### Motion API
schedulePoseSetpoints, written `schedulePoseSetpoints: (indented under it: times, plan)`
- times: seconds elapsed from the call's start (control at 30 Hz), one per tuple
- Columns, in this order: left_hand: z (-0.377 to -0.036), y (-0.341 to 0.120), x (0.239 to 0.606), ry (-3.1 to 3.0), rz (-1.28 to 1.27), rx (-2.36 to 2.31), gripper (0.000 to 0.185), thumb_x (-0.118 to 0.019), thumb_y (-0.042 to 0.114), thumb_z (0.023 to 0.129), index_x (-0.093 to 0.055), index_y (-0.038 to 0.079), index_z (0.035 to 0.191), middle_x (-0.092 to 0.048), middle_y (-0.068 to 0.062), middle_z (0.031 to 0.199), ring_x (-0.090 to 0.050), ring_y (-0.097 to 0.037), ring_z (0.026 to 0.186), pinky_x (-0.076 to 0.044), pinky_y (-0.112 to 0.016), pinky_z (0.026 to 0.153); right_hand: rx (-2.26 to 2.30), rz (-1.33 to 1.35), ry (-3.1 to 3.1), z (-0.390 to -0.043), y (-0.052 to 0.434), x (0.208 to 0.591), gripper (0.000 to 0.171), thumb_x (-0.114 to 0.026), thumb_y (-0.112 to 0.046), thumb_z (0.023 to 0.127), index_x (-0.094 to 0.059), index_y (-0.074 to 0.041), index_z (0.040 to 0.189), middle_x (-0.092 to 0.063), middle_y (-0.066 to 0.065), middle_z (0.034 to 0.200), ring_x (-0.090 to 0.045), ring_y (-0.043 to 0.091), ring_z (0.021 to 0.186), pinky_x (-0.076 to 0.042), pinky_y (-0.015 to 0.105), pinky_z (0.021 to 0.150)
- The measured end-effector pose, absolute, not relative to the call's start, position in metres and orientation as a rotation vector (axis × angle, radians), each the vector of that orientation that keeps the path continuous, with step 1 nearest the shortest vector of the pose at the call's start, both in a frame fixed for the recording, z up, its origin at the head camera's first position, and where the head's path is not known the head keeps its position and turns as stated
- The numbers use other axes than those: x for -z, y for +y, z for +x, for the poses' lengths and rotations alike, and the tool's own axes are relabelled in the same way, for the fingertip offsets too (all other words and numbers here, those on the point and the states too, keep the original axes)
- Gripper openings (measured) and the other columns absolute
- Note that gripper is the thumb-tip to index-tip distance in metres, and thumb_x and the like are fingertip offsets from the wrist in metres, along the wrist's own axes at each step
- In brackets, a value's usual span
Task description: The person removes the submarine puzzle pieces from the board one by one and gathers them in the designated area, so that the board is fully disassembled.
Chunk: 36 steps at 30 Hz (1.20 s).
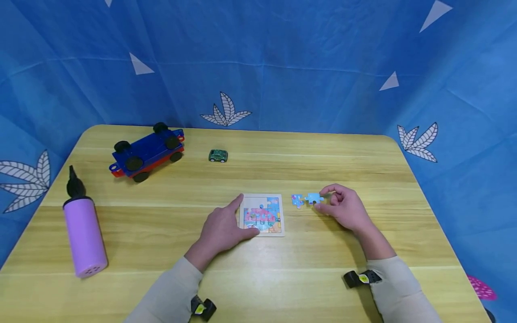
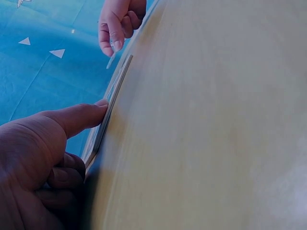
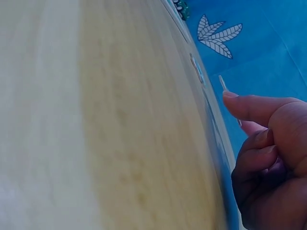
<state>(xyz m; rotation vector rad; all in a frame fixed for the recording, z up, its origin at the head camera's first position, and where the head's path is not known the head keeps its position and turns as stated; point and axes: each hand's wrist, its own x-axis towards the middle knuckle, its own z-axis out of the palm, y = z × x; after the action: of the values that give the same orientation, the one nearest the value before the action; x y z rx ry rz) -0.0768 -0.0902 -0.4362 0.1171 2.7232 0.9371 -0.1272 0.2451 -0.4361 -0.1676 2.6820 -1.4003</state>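
A square jigsaw puzzle tray (image 1: 282, 215) with a pale frame lies mid-table, partly filled with pink and blue pieces; its upper left shows bare backing. My left hand (image 1: 221, 228) holds the tray's left side, index finger by the top left corner and thumb on the lower edge. In the left wrist view that thumb (image 2: 86, 117) meets the tray's edge. To the right, my right hand (image 1: 343, 208) pinches a light blue puzzle piece (image 1: 313, 198) between thumb and index finger, its other fingers curled. Just left of it lies another loose puzzle piece (image 1: 297, 200), blue with pink.
A small green toy car (image 1: 218, 155) stands beyond the tray. Farther left lies an overturned blue and red toy vehicle (image 1: 147, 152) with black wheels. A purple hand pump (image 1: 85, 235) with a black nozzle lies near the table's left edge. Blue patterned cloth hangs behind.
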Motion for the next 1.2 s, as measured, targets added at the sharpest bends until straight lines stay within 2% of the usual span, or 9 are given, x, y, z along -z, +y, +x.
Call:
schedulePoseSetpoints:
  times: [0.3, 0.93, 1.2]
  plan:
    - [-0.0768, -0.0903, 0.4359, 2.716, 0.115, -0.934, 0.109, -0.085, 0.055, 0.072, -0.035, 0.008, 0.156, -0.05, -0.004, 0.055, -0.048, -0.02, 0.058, -0.044, -0.033, 0.061, 1.397, -0.143, 2.675, -0.1305, 0.2488, 0.4414, 0.032, -0.085, -0.013, 0.081, -0.067, -0.005, 0.106, -0.036, 0.0, 0.063, -0.031, 0.011, 0.052, -0.033, 0.03, 0.053]
    - [-0.0771, -0.0899, 0.4358, 2.719, 0.116, -0.933, 0.108, -0.085, 0.054, 0.072, -0.036, 0.009, 0.156, -0.05, -0.003, 0.055, -0.049, -0.02, 0.06, -0.046, -0.034, 0.064, 1.377, -0.053, 2.632, -0.1341, 0.2462, 0.4431, 0.034, -0.086, -0.015, 0.08, -0.068, -0.001, 0.106, -0.037, -0.002, 0.061, -0.033, 0.011, 0.051, -0.034, 0.031, 0.055]
    - [-0.0774, -0.0903, 0.4367, 2.715, 0.113, -0.948, 0.109, -0.086, 0.054, 0.071, -0.036, 0.009, 0.156, -0.047, -0.003, 0.052, -0.041, -0.018, 0.053, -0.042, -0.033, 0.056, 1.372, -0.017, 2.601, -0.135, 0.2464, 0.4425, 0.035, -0.085, -0.014, 0.08, -0.069, -0.001, 0.108, -0.037, -0.001, 0.064, -0.034, 0.013, 0.054, -0.033, 0.03, 0.055]
